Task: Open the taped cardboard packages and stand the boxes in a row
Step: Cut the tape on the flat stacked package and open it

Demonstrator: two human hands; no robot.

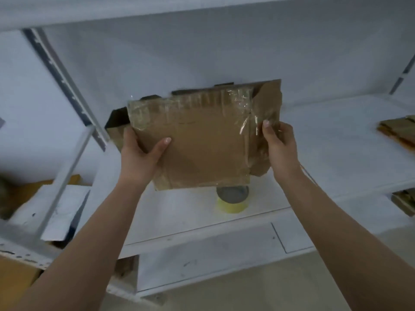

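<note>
Left hand [141, 153]: we grip the package's left edge, thumb across its front.
Package [197, 140]: flat taped cardboard, held above the white shelf [325, 140].
Right hand [279, 142]: we pinch the loose tape [249, 122] at the right edge.
Tape roll [232, 199]: on the shelf, below the package.

One cardboard package [202, 140], one tape roll [232, 199].

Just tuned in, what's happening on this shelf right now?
A person holds a flattened, taped cardboard package up over the white shelf. The left hand grips its left edge; the right hand pinches loose clear tape at its right side. A tape roll sits on the shelf below, and more cardboard lies far right.
</note>
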